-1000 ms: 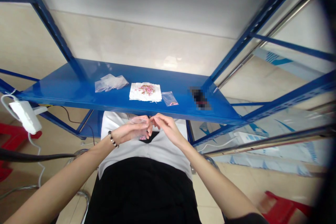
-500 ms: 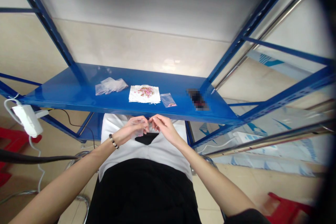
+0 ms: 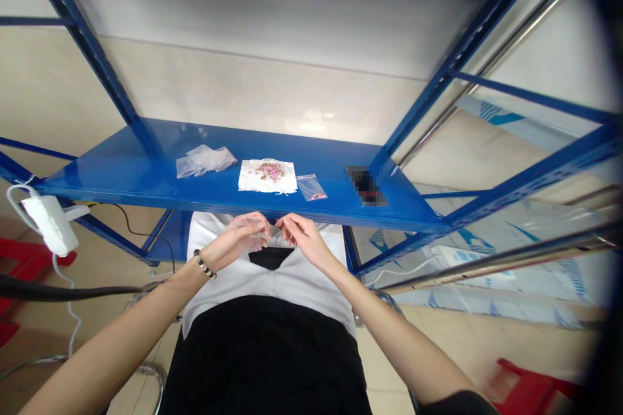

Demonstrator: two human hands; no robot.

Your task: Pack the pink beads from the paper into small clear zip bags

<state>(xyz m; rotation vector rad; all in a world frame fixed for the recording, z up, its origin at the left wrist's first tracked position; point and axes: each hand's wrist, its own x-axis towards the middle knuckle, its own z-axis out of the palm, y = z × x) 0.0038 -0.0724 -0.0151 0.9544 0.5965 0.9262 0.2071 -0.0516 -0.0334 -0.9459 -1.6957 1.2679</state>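
My left hand (image 3: pixel 238 237), wearing a beaded bracelet (image 3: pixel 203 264), is closed on a small clear plastic bag (image 3: pixel 257 244) with something pink at its bottom. It is just below the shelf's front edge, over my lap. My right hand (image 3: pixel 302 235) faces it with fingers bent and pinched; whether the pinch holds anything is too small to see. A narrow gap shows between the fingertips of the two hands. Ahead, a white sheet (image 3: pixel 247 181) bears a heap of small pink and brown pieces (image 3: pixel 270 172). Beside it lies another clear bag (image 3: pixel 311 187) with a few pinkish pieces inside.
Several flat clear bags (image 3: pixel 207 161) lie overlapping at the left of the blue shelf (image 3: pixel 146 175). A pixelated dark object (image 3: pixel 366 186) is at the right. Blue uprights frame the shelf. A white power strip (image 3: pixel 50 224) hangs at the left, and red stools (image 3: pixel 528 384) stand below.
My left hand has shifted slightly left with the plastic bag, widening the gap between my hands. The right hand has hardly moved. Things on the shelf are unchanged.
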